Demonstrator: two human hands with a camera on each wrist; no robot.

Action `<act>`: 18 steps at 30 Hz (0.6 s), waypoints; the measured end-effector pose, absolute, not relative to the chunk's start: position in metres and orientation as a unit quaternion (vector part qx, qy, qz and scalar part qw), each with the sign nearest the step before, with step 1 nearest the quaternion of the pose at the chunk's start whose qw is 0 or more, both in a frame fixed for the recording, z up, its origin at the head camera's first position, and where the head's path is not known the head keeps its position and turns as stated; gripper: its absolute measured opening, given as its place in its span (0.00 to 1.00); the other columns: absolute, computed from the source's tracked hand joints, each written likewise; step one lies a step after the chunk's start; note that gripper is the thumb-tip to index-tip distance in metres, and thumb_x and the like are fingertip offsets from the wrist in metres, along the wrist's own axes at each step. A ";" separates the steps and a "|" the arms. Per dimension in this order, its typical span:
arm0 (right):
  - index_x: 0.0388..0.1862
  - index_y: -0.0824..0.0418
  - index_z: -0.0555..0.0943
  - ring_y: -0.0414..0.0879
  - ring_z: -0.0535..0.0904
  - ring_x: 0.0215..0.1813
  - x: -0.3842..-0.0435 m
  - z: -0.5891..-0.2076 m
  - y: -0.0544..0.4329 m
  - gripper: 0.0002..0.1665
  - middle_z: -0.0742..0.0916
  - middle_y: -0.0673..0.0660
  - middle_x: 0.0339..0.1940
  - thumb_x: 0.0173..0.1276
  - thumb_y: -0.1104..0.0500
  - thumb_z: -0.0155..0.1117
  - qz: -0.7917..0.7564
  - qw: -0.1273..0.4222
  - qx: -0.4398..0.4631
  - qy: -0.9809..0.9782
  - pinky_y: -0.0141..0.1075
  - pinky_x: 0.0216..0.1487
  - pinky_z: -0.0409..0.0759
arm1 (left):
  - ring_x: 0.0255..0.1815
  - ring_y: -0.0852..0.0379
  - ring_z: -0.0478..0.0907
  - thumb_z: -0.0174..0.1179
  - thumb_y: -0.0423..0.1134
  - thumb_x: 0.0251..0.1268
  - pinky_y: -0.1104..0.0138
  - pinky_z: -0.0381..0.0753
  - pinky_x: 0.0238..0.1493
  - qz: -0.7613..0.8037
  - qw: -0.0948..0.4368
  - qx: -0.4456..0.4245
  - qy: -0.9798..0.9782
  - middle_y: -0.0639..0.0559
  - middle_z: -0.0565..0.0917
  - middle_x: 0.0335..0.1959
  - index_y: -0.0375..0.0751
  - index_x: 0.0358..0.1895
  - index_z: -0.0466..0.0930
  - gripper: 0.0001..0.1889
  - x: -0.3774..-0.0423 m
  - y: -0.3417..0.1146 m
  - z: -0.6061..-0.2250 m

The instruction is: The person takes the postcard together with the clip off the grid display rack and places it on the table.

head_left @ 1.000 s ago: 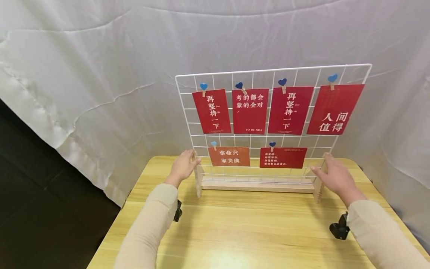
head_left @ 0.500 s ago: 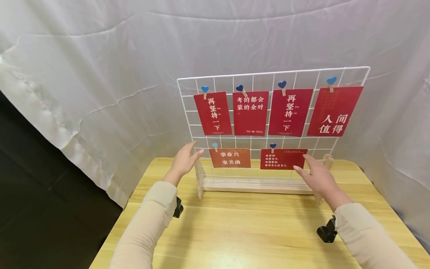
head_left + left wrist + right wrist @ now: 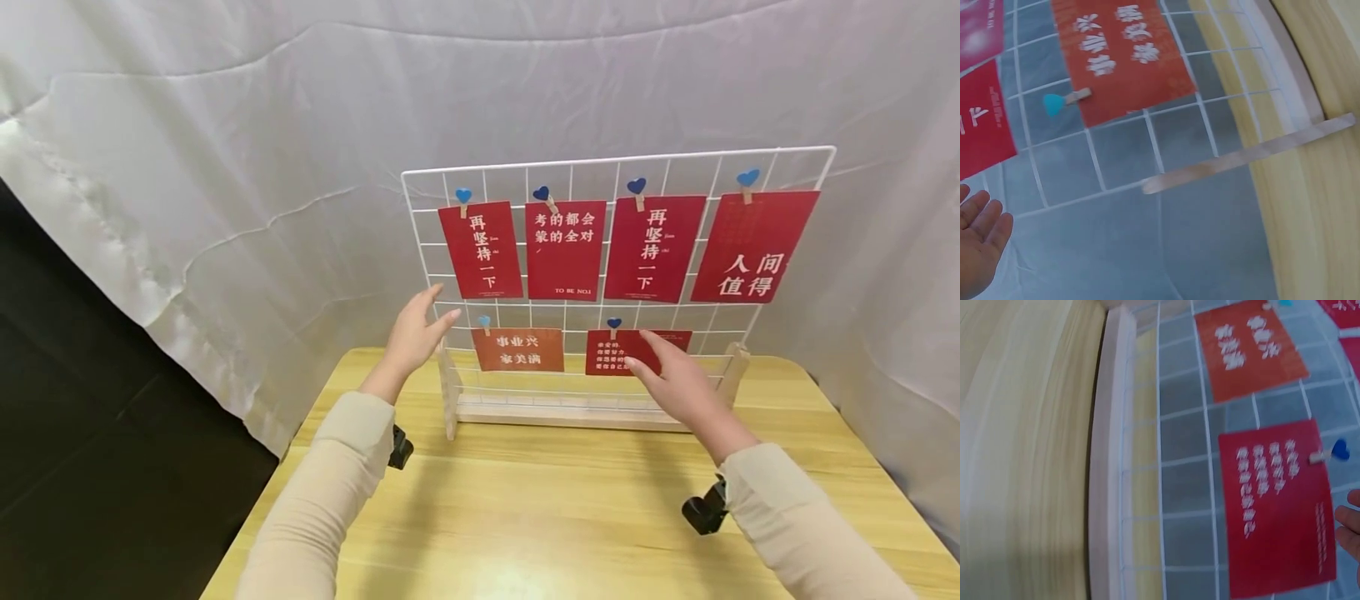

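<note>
A white wire grid [image 3: 618, 159] stands upright in a wooden base [image 3: 555, 414], with red cards pegged on it. My left hand [image 3: 412, 337] holds nothing, its fingers extended beside the grid's left edge, above the left wooden upright [image 3: 448, 392]. In the left wrist view, the fingers [image 3: 997, 234] are near a red card [image 3: 982, 122]. With thumb and fingers apart, my empty right hand [image 3: 681, 379] overlaps the lower right red card [image 3: 604, 354] in the head view. A dark blue heart peg [image 3: 1340, 450] clips that card. Left of it hangs an orange-red card [image 3: 519, 350].
Several red cards, among them one at the upper right [image 3: 750, 242], hang in the top row from heart pegs. The wooden table [image 3: 510, 508] extends in front. A pale cloth [image 3: 300, 125] hangs behind, and a dark area [image 3: 112, 417] lies at left.
My right hand has left the right wooden upright and moved left, in front of the lower right card. The left hand has let go of the left upright and risen slightly.
</note>
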State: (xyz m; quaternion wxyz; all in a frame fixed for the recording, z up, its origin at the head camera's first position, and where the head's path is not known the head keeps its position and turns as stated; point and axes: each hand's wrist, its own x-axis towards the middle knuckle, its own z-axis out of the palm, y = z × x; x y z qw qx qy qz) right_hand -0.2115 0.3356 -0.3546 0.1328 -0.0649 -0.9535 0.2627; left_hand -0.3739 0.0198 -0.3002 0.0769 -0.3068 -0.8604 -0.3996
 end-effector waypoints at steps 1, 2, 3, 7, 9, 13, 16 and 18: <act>0.66 0.63 0.52 0.64 0.56 0.60 -0.212 -0.353 0.332 0.42 0.62 0.68 0.62 0.62 0.38 0.44 0.268 0.135 -0.063 -0.952 0.59 0.54 0.56 | 0.60 0.48 0.57 0.51 0.48 0.60 0.55 0.58 0.57 -0.404 0.079 -0.309 -0.857 0.44 0.62 0.61 0.39 0.62 0.57 0.30 -0.373 0.020 -0.298; 0.66 0.62 0.52 0.63 0.56 0.60 -0.213 -0.352 0.329 0.41 0.62 0.67 0.62 0.62 0.39 0.45 0.273 0.139 -0.062 -0.950 0.58 0.54 0.57 | 0.59 0.48 0.59 0.51 0.48 0.60 0.55 0.59 0.56 -0.410 0.080 -0.312 -0.853 0.43 0.62 0.60 0.39 0.62 0.57 0.30 -0.373 0.021 -0.295; 0.66 0.62 0.53 0.63 0.57 0.60 -0.215 -0.351 0.326 0.40 0.63 0.67 0.62 0.62 0.40 0.45 0.278 0.144 -0.060 -0.948 0.58 0.54 0.57 | 0.59 0.48 0.60 0.51 0.47 0.59 0.55 0.61 0.55 -0.415 0.082 -0.314 -0.850 0.43 0.62 0.60 0.39 0.62 0.57 0.30 -0.373 0.021 -0.293; 0.64 0.62 0.57 0.61 0.60 0.60 -0.222 -0.348 0.316 0.37 0.67 0.65 0.60 0.62 0.43 0.50 0.303 0.169 -0.047 -0.937 0.55 0.53 0.61 | 0.56 0.48 0.62 0.53 0.46 0.59 0.57 0.65 0.53 -0.438 0.083 -0.317 -0.837 0.44 0.64 0.58 0.39 0.62 0.58 0.29 -0.373 0.024 -0.284; 0.63 0.62 0.58 0.61 0.61 0.59 -0.226 -0.348 0.312 0.36 0.68 0.65 0.59 0.62 0.45 0.51 0.311 0.179 -0.041 -0.933 0.55 0.52 0.62 | 0.56 0.49 0.62 0.54 0.45 0.58 0.57 0.65 0.53 -0.444 0.086 -0.320 -0.832 0.44 0.64 0.58 0.39 0.62 0.58 0.29 -0.374 0.025 -0.279; 0.62 0.62 0.61 0.59 0.63 0.58 -0.232 -0.345 0.304 0.36 0.70 0.64 0.57 0.60 0.45 0.53 0.323 0.194 -0.033 -0.926 0.54 0.52 0.63 | 0.55 0.50 0.63 0.55 0.43 0.57 0.59 0.65 0.53 -0.451 0.101 -0.330 -0.823 0.45 0.66 0.57 0.39 0.61 0.60 0.28 -0.374 0.026 -0.271; 0.62 0.62 0.61 0.57 0.64 0.58 -0.235 -0.342 0.299 0.36 0.71 0.63 0.57 0.59 0.44 0.54 0.340 0.204 -0.024 -0.918 0.51 0.52 0.64 | 0.54 0.50 0.63 0.56 0.42 0.57 0.59 0.65 0.53 -0.457 0.110 -0.339 -0.815 0.45 0.67 0.56 0.38 0.60 0.61 0.28 -0.375 0.026 -0.266; 0.62 0.61 0.61 0.55 0.64 0.58 -0.237 -0.339 0.296 0.36 0.71 0.62 0.57 0.59 0.45 0.55 0.354 0.210 -0.018 -0.911 0.50 0.51 0.66 | 0.54 0.51 0.64 0.56 0.41 0.57 0.59 0.66 0.52 -0.458 0.114 -0.344 -0.812 0.45 0.67 0.55 0.39 0.60 0.61 0.28 -0.375 0.026 -0.263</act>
